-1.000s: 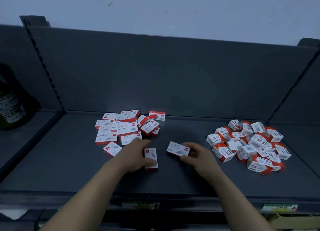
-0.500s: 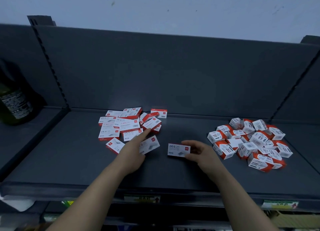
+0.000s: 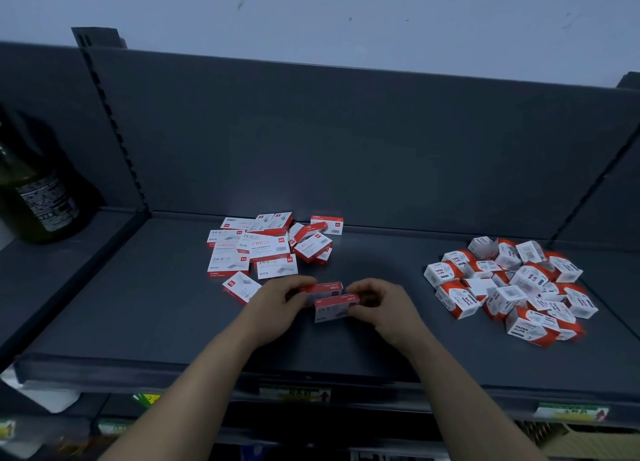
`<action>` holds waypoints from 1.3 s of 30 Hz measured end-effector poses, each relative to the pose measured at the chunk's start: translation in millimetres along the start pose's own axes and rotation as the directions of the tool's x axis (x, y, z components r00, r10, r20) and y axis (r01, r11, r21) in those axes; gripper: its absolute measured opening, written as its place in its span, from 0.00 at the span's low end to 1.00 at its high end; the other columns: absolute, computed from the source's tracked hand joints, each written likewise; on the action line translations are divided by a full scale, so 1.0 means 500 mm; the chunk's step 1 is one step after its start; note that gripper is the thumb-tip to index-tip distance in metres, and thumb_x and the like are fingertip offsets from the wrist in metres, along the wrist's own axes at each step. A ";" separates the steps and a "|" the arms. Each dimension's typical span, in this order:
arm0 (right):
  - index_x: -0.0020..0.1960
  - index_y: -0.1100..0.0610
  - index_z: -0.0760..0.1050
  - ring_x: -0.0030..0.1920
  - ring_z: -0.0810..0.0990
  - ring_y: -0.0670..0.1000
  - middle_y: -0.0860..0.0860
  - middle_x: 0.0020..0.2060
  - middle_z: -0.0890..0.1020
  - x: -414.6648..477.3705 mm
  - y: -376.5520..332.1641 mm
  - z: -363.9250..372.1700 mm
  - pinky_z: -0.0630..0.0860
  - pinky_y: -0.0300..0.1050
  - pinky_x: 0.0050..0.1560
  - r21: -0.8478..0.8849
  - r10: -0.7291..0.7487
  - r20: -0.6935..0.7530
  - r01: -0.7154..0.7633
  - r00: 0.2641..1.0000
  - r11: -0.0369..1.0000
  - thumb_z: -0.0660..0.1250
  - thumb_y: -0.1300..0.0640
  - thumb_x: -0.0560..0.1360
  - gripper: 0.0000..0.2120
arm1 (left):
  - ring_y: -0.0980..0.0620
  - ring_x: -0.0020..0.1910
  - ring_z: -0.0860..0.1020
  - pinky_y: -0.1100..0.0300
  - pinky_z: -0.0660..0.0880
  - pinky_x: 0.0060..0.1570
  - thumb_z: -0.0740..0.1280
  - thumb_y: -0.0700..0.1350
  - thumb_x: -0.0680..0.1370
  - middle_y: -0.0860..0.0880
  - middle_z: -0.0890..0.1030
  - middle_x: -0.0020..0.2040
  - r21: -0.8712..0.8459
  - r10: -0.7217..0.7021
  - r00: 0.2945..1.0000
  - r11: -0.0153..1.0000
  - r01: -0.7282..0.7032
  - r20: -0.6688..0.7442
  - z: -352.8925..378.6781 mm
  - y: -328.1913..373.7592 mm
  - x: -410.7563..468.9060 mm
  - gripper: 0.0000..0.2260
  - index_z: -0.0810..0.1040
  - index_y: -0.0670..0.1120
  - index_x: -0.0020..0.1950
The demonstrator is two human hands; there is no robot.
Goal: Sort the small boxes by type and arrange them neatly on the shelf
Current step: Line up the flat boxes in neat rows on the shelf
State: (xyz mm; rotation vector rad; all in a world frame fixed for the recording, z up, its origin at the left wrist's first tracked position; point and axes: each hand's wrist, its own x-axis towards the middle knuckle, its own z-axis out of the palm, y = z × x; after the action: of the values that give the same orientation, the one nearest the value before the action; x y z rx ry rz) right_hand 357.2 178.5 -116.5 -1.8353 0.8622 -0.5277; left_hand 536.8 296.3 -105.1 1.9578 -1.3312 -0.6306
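Left hand (image 3: 280, 301): grips a staple box (image 3: 322, 289) mid-shelf (image 3: 138, 304), toward the front edge.
Right hand (image 3: 381, 304): pinches a second box (image 3: 334, 308) alongside, likely to square them.
Piles: staples (image 3: 266, 249) at back, clips (image 3: 509, 287) right.

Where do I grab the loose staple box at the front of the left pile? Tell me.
Pinch the loose staple box across its width, coming from above and the front-left. It lies flat and skewed, and the bare shelf on those sides probably leaves room for fingers.
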 end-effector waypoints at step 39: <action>0.62 0.49 0.76 0.48 0.81 0.44 0.43 0.50 0.82 0.022 -0.007 0.048 0.77 0.37 0.50 -0.096 -0.033 0.063 0.039 0.997 0.995 0.70 0.64 0.73 0.20 | 0.62 0.50 0.78 0.68 0.73 0.51 0.73 0.41 0.72 0.60 0.82 0.49 -0.071 -0.007 1.000 0.997 0.007 -0.003 -0.048 -0.033 -0.081 0.32 0.62 0.62 0.68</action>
State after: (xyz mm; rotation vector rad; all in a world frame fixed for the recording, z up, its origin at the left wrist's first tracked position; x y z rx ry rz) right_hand 382.0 185.8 -123.1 -1.9488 0.8272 -0.4560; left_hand 549.2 344.6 -101.0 1.9065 -1.2832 -0.6686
